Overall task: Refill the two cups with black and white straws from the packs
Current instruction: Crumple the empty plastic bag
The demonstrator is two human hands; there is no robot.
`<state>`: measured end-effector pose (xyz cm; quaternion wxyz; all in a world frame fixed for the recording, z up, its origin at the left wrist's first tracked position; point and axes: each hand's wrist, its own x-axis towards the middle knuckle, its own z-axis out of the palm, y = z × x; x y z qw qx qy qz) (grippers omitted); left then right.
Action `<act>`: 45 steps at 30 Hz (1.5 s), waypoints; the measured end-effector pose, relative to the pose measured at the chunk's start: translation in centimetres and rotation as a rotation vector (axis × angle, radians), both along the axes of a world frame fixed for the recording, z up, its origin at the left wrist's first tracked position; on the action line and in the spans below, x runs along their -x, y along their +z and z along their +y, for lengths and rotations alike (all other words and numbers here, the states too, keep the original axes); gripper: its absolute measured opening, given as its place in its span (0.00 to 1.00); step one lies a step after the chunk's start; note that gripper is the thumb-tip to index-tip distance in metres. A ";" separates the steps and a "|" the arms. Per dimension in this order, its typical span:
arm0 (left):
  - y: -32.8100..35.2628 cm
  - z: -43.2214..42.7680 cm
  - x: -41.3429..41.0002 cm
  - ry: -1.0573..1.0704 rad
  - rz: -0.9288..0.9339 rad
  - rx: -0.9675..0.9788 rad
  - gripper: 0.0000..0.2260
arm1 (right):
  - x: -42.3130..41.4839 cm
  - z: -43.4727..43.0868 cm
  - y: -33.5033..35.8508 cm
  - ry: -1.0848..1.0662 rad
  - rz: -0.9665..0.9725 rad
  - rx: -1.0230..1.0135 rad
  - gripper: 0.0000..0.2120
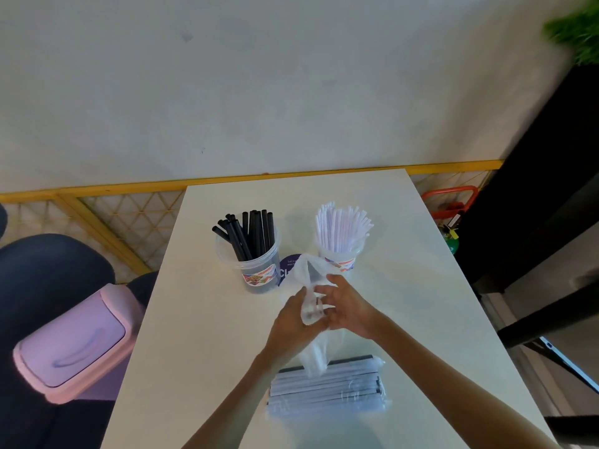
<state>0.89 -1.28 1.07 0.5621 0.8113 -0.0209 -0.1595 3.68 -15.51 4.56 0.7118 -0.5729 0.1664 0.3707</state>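
A white counter [201, 319] is seen from above. Two clear cups are stood side by side on its far half, apart from each other. The left cup [261, 270] is filled with black straws [252, 234], which stand upright and lean slightly. The right cup [340, 259] is filled with white straws [340, 226], fanned at the top. A purple disc [287, 266] lies between the cups and is partly hidden.

A clear plastic wrapper [308, 270] is held up above the counter, in front of the cups. It is gripped by the left hand [296, 317], whose fingers are curled round its middle. It is also pinched from the other side by the right hand [348, 307]. Both hands are close together. The wrapper's lower end hangs down to a pack of straws [327, 395], which lies flat on the near part of the counter.

A pink bin [74, 341] with a swing lid is noted left of the counter.
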 end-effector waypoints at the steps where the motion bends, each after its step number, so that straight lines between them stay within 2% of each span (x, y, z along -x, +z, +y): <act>1: 0.0 0.0 0.0 -0.013 -0.003 -0.018 0.26 | -0.1 0.2 0.1 0.001 0.007 -0.027 0.25; 4: -0.1 0.6 -0.1 0.029 -0.111 -0.136 0.25 | -0.1 0.3 0.7 0.047 -0.030 -0.041 0.23; 6: 0.4 1.2 -0.3 0.052 -0.193 -0.266 0.18 | 0.1 0.1 0.9 0.059 -0.099 0.002 0.20; 8: 1.1 1.6 -0.7 0.084 -0.186 -0.295 0.13 | 0.3 0.0 1.1 -0.011 -0.206 0.106 0.17; 10: 2.0 2.0 -1.0 0.185 -0.097 -0.162 0.15 | 0.7 0.1 1.1 -0.138 -0.359 0.262 0.11; 12: 2.9 2.4 -1.4 0.309 0.017 0.060 0.15 | 0.9 0.1 0.9 -0.290 -0.505 0.496 0.06; 13: 3.3 2.6 -1.5 0.363 0.060 0.161 0.15 | 1.1 0.1 0.9 -0.363 -0.556 0.578 0.09; 14: 3.5 2.7 -1.6 0.401 0.089 0.224 0.15 | 1.2 0.1 0.7 -0.424 -0.569 0.593 0.17; 16: 4.1 2.9 -1.8 0.433 0.138 0.312 0.14 | 1.4 0.3 0.8 -0.468 -0.415 0.421 0.37; 17: 4.3 2.9 -1.9 0.438 0.171 0.355 0.14 | 1.6 0.5 0.9 -0.419 -0.300 0.302 0.43; 19: 4.3 2.7 -1.8 0.433 0.230 0.425 0.15 | 2.3 1.0 0.9 -0.265 -0.147 0.103 0.46; 22: 4.1 1.9 -1.4 0.425 0.213 0.370 0.19 | 3.2 2.5 0.6 -0.122 -0.088 -0.139 0.41; 24: 3.7 1.5 -0.9 0.375 0.107 0.154 0.20 | 3.5 3.5 0.7 -0.089 -0.082 -0.250 0.36; 26: 3.2 1.5 -0.3 0.285 -0.065 -0.079 0.16 | 3.4 4.3 1.0 -0.115 -0.095 -0.302 0.32; 29: 2.9 2.0 0.5 0.071 -0.230 -0.157 0.12 | 3.2 4.8 0.9 -0.226 -0.041 -0.317 0.31; 33: 4.3 3.5 1.8 -0.199 -0.231 -0.180 0.28 | 2.9 4.6 0.6 -0.339 0.005 -0.324 0.23; 35: 4.6 4.2 2.4 -0.296 -0.336 -0.276 0.34 | 2.7 4.3 0.8 -0.396 0.017 -0.359 0.16; 37: 4.3 4.8 2.7 -0.306 -0.446 -0.377 0.38 | 2.7 4.4 0.8 -0.430 0.022 -0.326 0.11; 39: 3.7 5.1 2.4 -0.250 -0.559 -0.382 0.29 | 2.9 4.8 1.0 -0.415 0.014 -0.292 0.11; 41: 3.2 5.5 1.7 -0.190 -0.645 -0.348 0.16 | 3.0 5.0 1.1 -0.366 0.004 -0.273 0.17; 43: 3.4 5.7 1.4 -0.186 -0.591 -0.291 0.07 | 3.2 5.1 1.2 -0.356 0.013 -0.271 0.23; 45: 3.7 5.9 1.4 -0.199 -0.470 -0.245 0.06 | 3.4 5.2 1.5 -0.353 0.026 -0.276 0.25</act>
